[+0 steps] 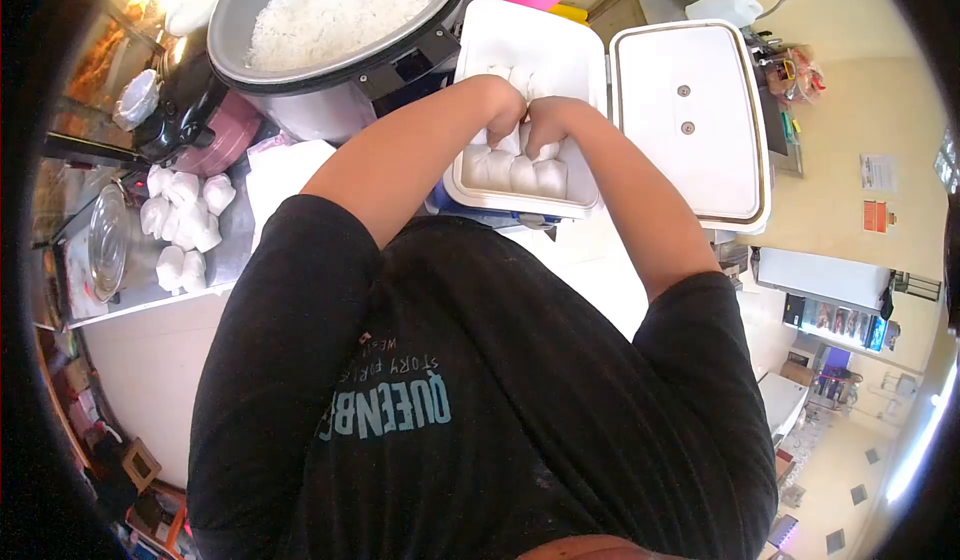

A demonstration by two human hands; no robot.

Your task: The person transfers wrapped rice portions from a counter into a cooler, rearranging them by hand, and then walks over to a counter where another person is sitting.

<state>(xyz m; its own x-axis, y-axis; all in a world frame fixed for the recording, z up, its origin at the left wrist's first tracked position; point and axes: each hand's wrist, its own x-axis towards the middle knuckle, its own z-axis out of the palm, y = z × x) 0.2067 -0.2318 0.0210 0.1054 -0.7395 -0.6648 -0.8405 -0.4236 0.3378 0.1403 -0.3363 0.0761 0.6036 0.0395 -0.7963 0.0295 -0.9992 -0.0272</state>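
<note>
At twelve o'clock, bags [522, 174] in the cooler [516, 202] are touched by left hand [503, 110] and right hand [552, 124], fingers curled, grip unclear; rice [340, 10] is heaped at eleven.

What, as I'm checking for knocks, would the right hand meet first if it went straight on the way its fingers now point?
The right hand would most likely meet the filled white bags inside the cooler box; its fingertips may already touch one, as depth is unclear.
</note>
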